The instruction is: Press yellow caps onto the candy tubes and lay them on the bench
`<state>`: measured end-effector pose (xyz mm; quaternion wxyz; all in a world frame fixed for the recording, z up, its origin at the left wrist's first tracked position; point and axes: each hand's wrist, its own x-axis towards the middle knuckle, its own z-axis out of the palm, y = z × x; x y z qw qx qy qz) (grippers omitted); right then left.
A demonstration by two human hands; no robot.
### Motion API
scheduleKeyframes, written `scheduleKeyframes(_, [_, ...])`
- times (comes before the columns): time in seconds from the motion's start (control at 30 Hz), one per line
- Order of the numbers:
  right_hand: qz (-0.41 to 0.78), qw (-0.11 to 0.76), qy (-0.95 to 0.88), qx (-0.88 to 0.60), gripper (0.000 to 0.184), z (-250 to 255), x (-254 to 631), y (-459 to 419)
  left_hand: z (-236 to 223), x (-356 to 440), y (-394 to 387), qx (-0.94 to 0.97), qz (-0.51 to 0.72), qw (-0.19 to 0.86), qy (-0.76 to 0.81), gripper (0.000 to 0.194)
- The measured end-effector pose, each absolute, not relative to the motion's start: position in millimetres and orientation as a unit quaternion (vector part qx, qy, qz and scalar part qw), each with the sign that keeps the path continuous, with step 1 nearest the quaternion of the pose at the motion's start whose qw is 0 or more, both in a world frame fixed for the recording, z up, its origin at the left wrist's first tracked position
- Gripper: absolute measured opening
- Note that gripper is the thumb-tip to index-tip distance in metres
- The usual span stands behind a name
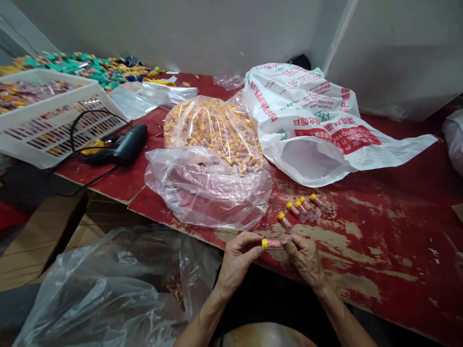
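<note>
Between my two hands, just over the near edge of the red table, lies a small clear tube (pixel 274 244) with a yellow cap and pink-and-white bits inside. My left hand (pixel 241 254) pinches it at the capped end. The fingers of my right hand (pixel 303 255) close on its other end. Beyond my hands, several similar capped tubes (pixel 302 208) lie on the table, some in clear wrap. A big clear plastic bag (pixel 213 132), full of many yellow-capped tubes, rests farther back with its mouth toward me.
Right of the bag lies a white woven sack (pixel 307 111) with red print, its mouth open. At left are a black heat gun (pixel 126 144) with its cord and a white basket (pixel 65 118). Green and yellow items (pixel 90 67) pile behind. A clear plastic bag (pixel 108 289) hangs below the edge.
</note>
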<state>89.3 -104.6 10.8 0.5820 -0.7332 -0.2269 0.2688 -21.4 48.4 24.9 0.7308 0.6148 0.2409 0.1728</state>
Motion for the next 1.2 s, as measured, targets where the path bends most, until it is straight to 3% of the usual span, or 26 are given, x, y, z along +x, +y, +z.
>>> scheduleKeyframes(0.23, [0.246,0.535,-0.297,-0.752,0.029,21.0,91.1,-108.0,15.6,-20.6,50.2,0.583,0.173,0.756,0.241,0.014])
scheduleKeyframes(0.37, [0.218,0.485,-0.3,-0.792,0.034,22.0,94.1,-106.9,16.2,-20.2,50.2,0.586,0.172,0.755,0.239,0.013])
scheduleKeyframes(0.73, [0.242,0.535,-0.254,-0.769,0.036,18.0,90.4,-105.6,16.0,-17.5,49.7,0.638,0.148,0.72,0.23,0.016])
scheduleKeyframes(0.83, [0.214,0.59,-0.171,-0.76,0.035,17.7,102.8,-115.4,23.5,-17.9,65.5,0.686,0.224,0.646,0.25,0.019])
scheduleKeyframes(0.97, [0.038,0.644,-0.009,-0.764,0.039,19.5,145.7,-146.5,28.9,-21.0,124.9,0.774,0.353,0.395,0.347,0.019])
scheduleKeyframes(1.07, [-0.042,0.558,0.047,-0.828,0.043,12.7,180.2,-172.6,27.2,-9.5,176.5,0.809,0.345,0.285,0.38,0.018])
scheduleKeyframes(1.2, [-0.039,0.398,0.018,-0.916,0.046,-7.4,202.0,-189.6,21.7,37.1,214.1,0.828,0.323,0.268,0.372,0.01])
